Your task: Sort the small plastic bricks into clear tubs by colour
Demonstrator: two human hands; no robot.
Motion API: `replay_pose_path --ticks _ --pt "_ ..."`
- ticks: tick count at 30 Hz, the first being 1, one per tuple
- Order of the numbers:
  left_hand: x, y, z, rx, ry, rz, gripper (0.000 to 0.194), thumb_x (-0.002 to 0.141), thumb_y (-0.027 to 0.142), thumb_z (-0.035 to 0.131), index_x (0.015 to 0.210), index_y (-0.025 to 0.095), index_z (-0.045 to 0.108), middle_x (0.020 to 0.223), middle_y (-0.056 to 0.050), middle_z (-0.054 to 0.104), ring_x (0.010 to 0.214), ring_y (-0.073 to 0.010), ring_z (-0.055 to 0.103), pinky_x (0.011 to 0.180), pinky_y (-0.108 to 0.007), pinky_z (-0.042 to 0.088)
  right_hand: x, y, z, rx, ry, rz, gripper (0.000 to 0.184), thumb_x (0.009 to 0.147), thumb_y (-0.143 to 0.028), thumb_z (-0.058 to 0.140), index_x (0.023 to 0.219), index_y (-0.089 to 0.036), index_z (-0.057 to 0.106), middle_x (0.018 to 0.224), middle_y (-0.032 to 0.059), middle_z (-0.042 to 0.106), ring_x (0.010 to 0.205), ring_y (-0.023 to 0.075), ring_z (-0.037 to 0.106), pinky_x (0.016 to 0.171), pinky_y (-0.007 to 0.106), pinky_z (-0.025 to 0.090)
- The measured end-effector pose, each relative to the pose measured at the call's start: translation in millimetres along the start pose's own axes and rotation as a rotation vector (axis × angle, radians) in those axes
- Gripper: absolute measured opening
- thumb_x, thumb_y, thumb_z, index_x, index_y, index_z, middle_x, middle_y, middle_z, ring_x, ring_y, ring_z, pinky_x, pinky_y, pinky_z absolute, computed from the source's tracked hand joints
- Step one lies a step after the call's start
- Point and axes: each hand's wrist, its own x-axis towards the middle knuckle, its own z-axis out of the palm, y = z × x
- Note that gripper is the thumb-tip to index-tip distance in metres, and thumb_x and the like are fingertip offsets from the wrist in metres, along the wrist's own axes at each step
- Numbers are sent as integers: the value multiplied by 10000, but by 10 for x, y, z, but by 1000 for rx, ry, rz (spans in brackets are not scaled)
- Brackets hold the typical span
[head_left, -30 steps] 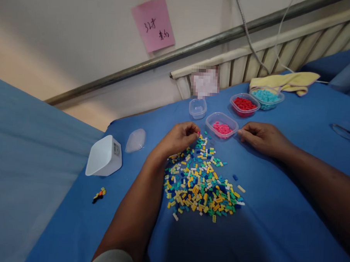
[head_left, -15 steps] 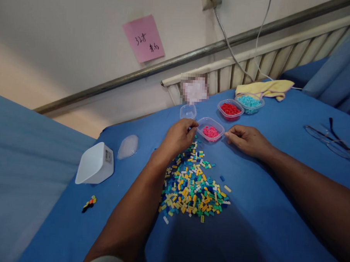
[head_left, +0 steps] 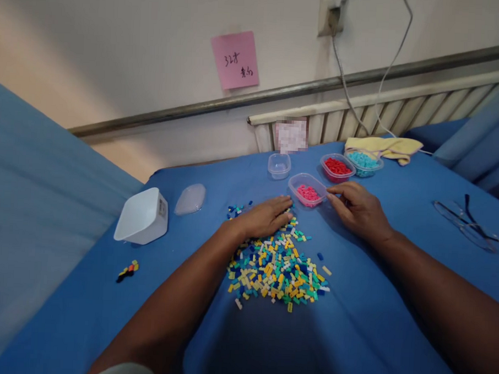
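Observation:
My left hand (head_left: 267, 216) lies flat with its fingers stretched out over the far end of a heap of small building bricks (head_left: 281, 265), hiding part of it. The heap mixes yellow, green, blue and white. With thumb and forefinger, my right hand (head_left: 358, 208) grips the right rim of a clear plastic tub (head_left: 296, 181). Pink bricks (head_left: 307, 193) cover part of that tub's floor. Just behind it are a tub of red bricks (head_left: 337, 166), a tub of light blue bricks (head_left: 363, 161) and an empty clear tub (head_left: 279, 167).
To the left stand a white container (head_left: 143, 218) and a translucent lid (head_left: 190, 199). A small cluster of coloured and black pieces (head_left: 128, 271) lies nearer. A yellow cloth (head_left: 400, 146) rests at the back right, with glasses (head_left: 467, 224) farther right. A radiator (head_left: 372, 112) lines the wall.
My left hand has left the pink-brick tub and come down onto the heap, its fingers now extended. The right hand stays at the tub's right rim. The view has shifted.

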Motion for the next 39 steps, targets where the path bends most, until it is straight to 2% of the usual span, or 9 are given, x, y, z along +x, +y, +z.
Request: replay_pose_path --ticks 3,5,8,13,19,23,29,33,39 --pt "-156 167 -61 -40 -30 90 691 1184 615 352 1598 150 651 1748 -136 543 1688 -252 452 1424 -424 344 9 -67 23 -21 8 -81 245 1094 -362 687 1273 -239 802 1236 133 812 952 254 787 836 395 651" --pt "-183 205 -92 -45 26 97 638 1191 605 358 1503 192 731 1672 -112 636 1621 -240 547 1389 -415 406 0 -95 78 -8 -25 -123 265 1104 -344 678 1318 -236 792 1317 144 799 1112 275 798 898 396 669" --pt "-79 189 -56 -33 117 54 641 1187 575 384 1556 145 685 1691 -144 610 1612 -260 556 1402 -438 385 -18 -99 164 8 -94 -143 283 1120 -337 649 1344 -229 785 1341 146 806 1197 284 795 963 413 675" --pt "31 248 103 -25 25 156 629 1177 530 450 1646 138 598 1747 -169 539 1675 -276 471 1418 -461 356 -17 -50 175 12 -172 -85 283 1123 -362 613 1308 -250 797 1280 131 837 1175 290 802 1011 443 670" --pt "-484 450 -19 -102 28 222 497 1186 490 458 1499 228 742 1541 -113 740 1519 -273 644 1343 -478 473 0 -45 142 -26 -222 -60 290 1128 -396 592 1253 -263 817 1256 134 843 1162 305 800 1033 464 661" --pt "-862 237 -99 -77 249 64 495 1176 525 478 1505 267 742 1637 -85 672 1574 -263 593 1386 -504 423 -23 -38 148 -41 -220 -47 295 1133 -412 584 1220 -263 823 1228 134 849 1152 306 800 1046 475 654" --pt "-980 -523 31 -17 642 -344 766 1141 660 363 1589 111 654 1730 -193 555 1663 -324 485 1430 -553 327 -54 -1 157 -109 -163 -25 295 1116 -438 598 1176 -255 822 1171 143 856 1115 322 805 1009 498 660" --pt "-917 -724 108 -83 566 -385 885 1131 695 265 1642 45 581 1755 -217 510 1701 -324 425 1443 -535 286 67 54 233 -165 -143 -13 299 1096 -432 605 1163 -231 816 1143 147 857 1051 313 808 957 481 662" --pt "-967 -494 157 -303 449 -179 791 1140 709 358 1562 124 683 1710 -151 591 1651 -282 502 1436 -486 315 402 166 453 -255 -112 37 277 1057 -387 615 1143 -218 816 1142 159 861 1051 335 789 947 478 639"
